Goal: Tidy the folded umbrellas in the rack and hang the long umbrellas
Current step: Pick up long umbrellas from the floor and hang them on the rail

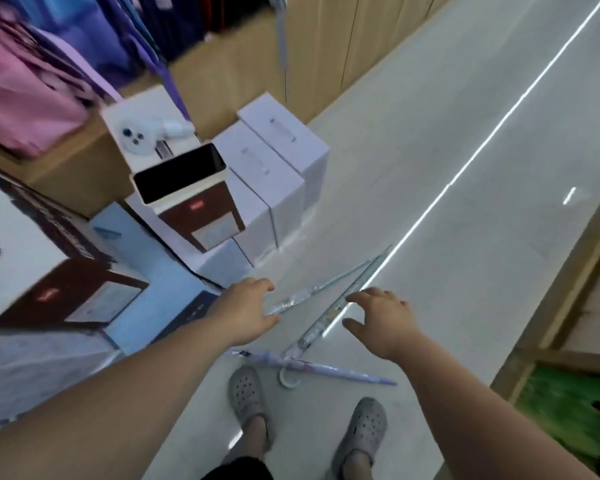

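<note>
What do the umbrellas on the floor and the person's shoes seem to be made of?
Lilac umbrella: probably fabric, opaque, matt. Two pale umbrellas: seemingly clear plastic film, with glints. Shoes: likely moulded foam or rubber, matt grey with holes.

The pale, glossy floor (430, 168) shows a bright strip of reflected light running along its length. White boxes (284, 188) stand along its left edge, with a blue box (167, 285) just beside them. Toward the near edge lie three long umbrellas. A thin pale-blue umbrella (336, 285) and a clear patterned umbrella (329, 317) meet at their far tips. A lilac umbrella (333, 370) lies crosswise, just ahead of two grey clogs (246, 393).
</note>
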`<action>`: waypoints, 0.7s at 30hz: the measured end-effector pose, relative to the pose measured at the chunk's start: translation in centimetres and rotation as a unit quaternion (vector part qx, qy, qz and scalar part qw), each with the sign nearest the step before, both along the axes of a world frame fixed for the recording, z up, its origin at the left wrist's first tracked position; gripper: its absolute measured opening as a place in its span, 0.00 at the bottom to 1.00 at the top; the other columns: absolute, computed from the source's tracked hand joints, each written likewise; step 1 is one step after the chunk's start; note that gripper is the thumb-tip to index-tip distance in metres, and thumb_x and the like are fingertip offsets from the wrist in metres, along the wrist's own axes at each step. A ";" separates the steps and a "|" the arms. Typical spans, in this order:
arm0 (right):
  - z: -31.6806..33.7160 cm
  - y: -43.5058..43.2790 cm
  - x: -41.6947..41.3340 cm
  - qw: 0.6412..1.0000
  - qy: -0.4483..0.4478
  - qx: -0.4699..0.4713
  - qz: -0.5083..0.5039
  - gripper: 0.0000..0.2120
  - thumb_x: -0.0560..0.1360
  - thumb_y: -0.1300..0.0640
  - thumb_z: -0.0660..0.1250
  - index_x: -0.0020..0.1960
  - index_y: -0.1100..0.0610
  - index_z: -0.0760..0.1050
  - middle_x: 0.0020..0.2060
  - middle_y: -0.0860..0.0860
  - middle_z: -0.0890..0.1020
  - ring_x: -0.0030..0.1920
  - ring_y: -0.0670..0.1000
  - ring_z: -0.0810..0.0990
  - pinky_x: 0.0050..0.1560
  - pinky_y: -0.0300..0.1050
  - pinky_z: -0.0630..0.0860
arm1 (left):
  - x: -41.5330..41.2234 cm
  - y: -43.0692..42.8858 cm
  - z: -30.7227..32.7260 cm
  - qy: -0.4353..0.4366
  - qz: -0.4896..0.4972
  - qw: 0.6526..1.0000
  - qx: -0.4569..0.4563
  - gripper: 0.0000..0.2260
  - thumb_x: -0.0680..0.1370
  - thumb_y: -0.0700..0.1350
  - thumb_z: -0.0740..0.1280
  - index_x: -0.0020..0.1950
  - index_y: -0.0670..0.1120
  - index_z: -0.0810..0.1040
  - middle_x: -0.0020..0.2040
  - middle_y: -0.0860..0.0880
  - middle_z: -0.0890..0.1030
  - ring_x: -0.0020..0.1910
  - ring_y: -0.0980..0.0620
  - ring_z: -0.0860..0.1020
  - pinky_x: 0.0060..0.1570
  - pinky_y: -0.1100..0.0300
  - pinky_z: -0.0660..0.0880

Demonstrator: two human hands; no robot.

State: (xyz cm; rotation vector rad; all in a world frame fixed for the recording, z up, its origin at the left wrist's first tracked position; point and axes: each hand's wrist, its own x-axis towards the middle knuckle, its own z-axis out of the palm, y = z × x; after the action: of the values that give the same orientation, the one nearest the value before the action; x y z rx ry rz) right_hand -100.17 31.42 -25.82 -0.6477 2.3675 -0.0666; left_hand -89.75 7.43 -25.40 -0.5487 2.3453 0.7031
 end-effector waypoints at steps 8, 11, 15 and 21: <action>-24.1 4.8 0.7 0.995 -0.093 0.021 -0.024 0.23 0.78 0.41 0.62 0.72 0.43 0.68 0.69 0.47 0.72 0.69 0.54 0.70 0.66 0.52 0.67 | 1.0 3.5 -24.3 -0.136 0.044 0.990 0.000 0.30 0.76 0.58 0.71 0.75 0.50 0.70 0.71 0.45 0.74 0.66 0.44 0.76 0.61 0.54 0.74; -32.5 6.5 2.3 0.985 -0.158 0.012 -0.075 0.22 0.77 0.41 0.65 0.70 0.43 0.71 0.66 0.49 0.74 0.65 0.54 0.74 0.64 0.51 0.72 | 2.6 4.9 -32.7 -0.187 0.033 0.982 0.020 0.30 0.78 0.59 0.69 0.76 0.49 0.68 0.72 0.44 0.74 0.67 0.44 0.75 0.62 0.53 0.74; -42.1 7.8 5.6 0.972 -0.201 0.044 -0.109 0.22 0.78 0.42 0.65 0.70 0.44 0.71 0.62 0.49 0.75 0.61 0.54 0.76 0.60 0.49 0.74 | 5.2 6.2 -41.7 -0.222 0.017 0.974 0.036 0.27 0.81 0.58 0.65 0.77 0.49 0.67 0.72 0.43 0.74 0.67 0.42 0.75 0.58 0.54 0.74; -51.7 6.7 9.8 0.965 -0.237 0.049 -0.095 0.19 0.76 0.42 0.67 0.66 0.42 0.74 0.59 0.50 0.77 0.61 0.56 0.76 0.58 0.50 0.73 | 9.4 6.5 -50.5 -0.251 0.081 0.964 0.042 0.23 0.77 0.57 0.67 0.70 0.56 0.70 0.62 0.46 0.80 0.56 0.42 0.79 0.53 0.53 0.76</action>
State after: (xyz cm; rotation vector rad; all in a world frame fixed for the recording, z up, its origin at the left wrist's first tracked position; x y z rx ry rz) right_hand -90.33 38.11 -77.54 -0.3094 1.9447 -0.1683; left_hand -80.33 13.92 -75.93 -0.7851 1.8061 0.6422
